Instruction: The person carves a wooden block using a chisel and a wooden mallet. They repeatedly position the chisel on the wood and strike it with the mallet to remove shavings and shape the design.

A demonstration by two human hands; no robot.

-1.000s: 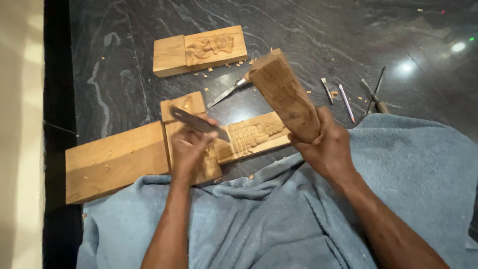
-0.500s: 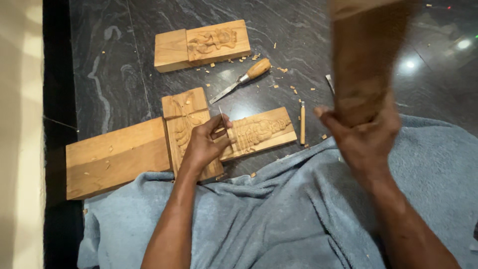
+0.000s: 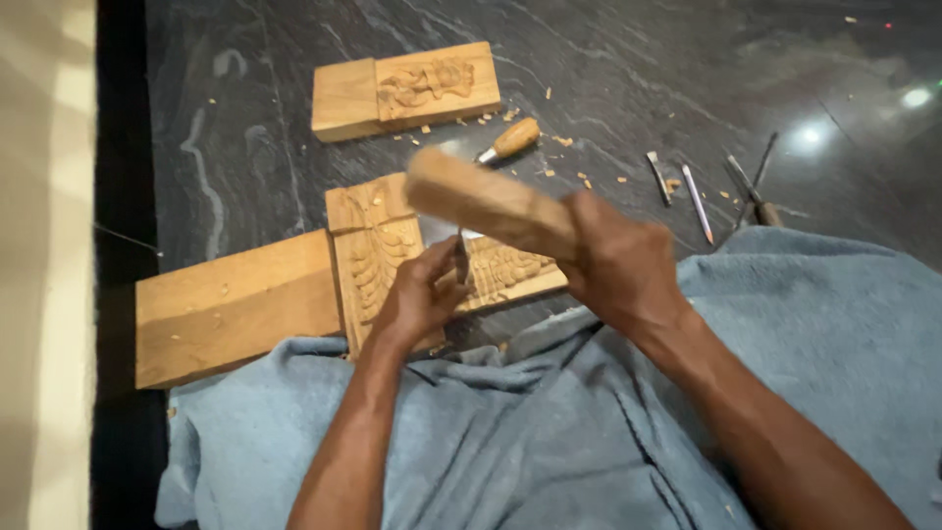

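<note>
Carving station on dark stone floor, seen from above

- Left hand: closed around a thin metal chisel, held upright with its tip set on the carved wooden panel; the hand rests on the panel, which appears to steady both blade and work.
- Right hand: gripped tight on a wooden mallet block, blurred, its free end held just above the chisel's top – the placing suits a strike down the tool's axis.
- Carved panel: laid flat just ahead of the lap, butted against a plain wooden plank on its left; a second relief strip is seen under the mallet, partly hidden.
- Grey-blue towel: spread over the lap, its edge overlapping the near ends of the wood – probably as padding and a chip catcher.
- Further carved block: set well apart at the far side, half plain, half relief.
- Spare tools: a wooden-handled chisel beyond the panel; slim gouges laid in a loose row to the right, within reach.
- Wood chips: scattered between block and tools.
- Packages, labels, signs: none seen
</note>
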